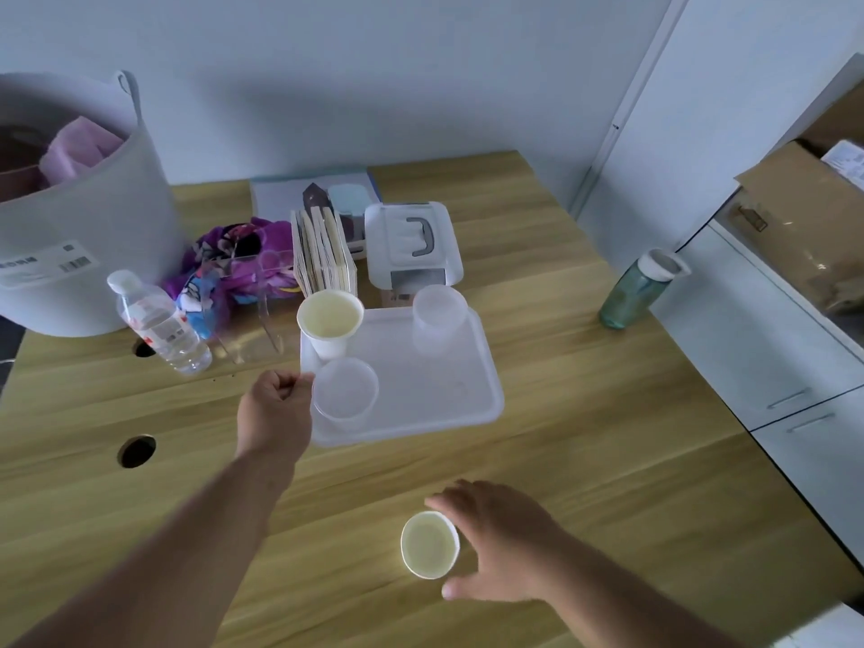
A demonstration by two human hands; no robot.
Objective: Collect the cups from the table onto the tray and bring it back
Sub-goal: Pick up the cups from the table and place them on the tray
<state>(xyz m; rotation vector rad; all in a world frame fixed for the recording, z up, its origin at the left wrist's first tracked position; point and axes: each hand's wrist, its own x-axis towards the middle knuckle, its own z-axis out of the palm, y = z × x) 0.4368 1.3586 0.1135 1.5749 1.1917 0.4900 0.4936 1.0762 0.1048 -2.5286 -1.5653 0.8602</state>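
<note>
Three cups on our tray [467, 404] | last paper cup [430, 544] near desk's front edge | left hand [273, 411] clamps tray's left rim | right hand [502, 540] spread beside cup, not gripping | carry-back remains

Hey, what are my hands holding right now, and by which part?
Left hand grips the tray by its left rim. Right hand is open around the paper cup on the table, not yet closed on it.
</note>
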